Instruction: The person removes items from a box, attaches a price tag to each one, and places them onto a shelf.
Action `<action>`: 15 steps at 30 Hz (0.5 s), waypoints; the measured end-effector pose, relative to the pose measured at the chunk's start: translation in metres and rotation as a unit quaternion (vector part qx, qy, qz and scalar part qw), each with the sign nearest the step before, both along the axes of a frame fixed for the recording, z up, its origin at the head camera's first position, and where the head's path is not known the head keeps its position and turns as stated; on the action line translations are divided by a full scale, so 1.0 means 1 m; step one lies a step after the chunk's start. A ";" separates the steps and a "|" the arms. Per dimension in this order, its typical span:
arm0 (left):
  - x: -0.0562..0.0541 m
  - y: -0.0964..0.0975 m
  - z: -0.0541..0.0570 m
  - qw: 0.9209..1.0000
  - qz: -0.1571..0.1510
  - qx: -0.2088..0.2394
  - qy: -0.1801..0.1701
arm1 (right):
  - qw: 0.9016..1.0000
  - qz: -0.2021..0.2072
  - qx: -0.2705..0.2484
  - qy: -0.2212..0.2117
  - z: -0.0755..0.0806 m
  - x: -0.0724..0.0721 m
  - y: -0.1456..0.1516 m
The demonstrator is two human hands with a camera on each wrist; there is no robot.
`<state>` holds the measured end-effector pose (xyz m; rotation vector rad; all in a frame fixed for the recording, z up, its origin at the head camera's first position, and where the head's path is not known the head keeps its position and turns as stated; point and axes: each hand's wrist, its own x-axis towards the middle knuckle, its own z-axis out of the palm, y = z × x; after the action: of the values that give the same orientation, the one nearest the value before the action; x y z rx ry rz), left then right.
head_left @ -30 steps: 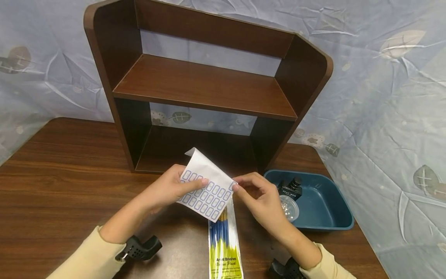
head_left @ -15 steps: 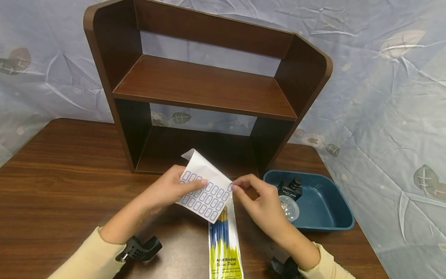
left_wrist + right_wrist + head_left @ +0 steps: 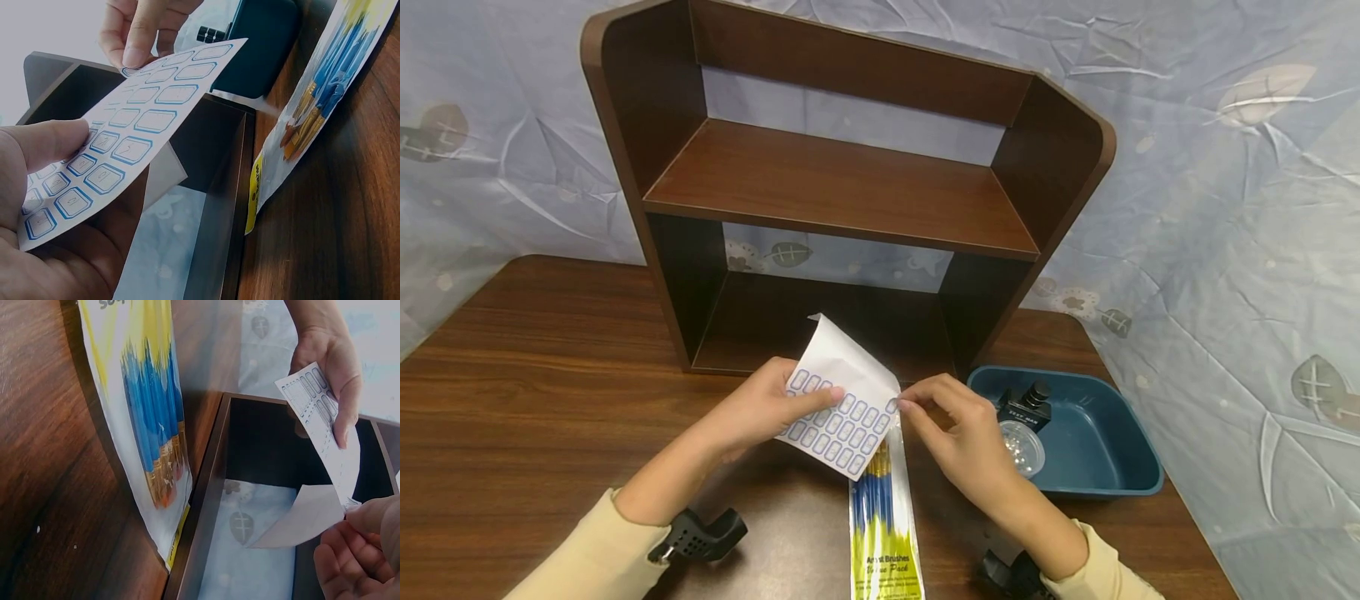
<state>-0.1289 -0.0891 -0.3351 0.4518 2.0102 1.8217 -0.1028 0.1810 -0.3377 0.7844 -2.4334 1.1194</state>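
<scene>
My left hand holds a white sheet of sticker labels with blue frames, thumb on the printed face and fingers behind. The sheet's bare upper part bends back, its far end showing behind it in the right wrist view. At the sheet's right edge my right hand pinches a single sticker label between thumb and index finger. That label partly lifts at the fingertips in the right wrist view. Below the sheet, a clear pack of artist brushes with blue handles lies on the table, its top overlapped by the sheet.
A brown wooden shelf with two levels stands behind my hands. On the right, a blue tray contains a black box with a black-capped bottle and a round clear container of small beads. Patterned cloth hangs behind.
The right hand's fingertips have shifted slightly left and down with the label. The sheet's curled top corner has swung back and shows less. The left hand stays nearly still.
</scene>
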 end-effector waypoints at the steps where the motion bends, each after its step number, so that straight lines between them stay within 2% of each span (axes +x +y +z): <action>1: 0.000 0.000 0.000 1.000 0.000 0.000 0.000 | 1.000 0.001 -0.001 -0.001 0.000 0.000 0.000; 15: 0.000 -0.004 -0.003 1.000 -0.001 -0.004 -0.002 | 0.998 0.002 -0.030 -0.052 -0.005 -0.001 0.000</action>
<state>-0.1292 -0.0932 -0.3381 0.4482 2.0119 1.8117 -0.1041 0.1808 -0.3429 0.7303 -2.4714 1.2576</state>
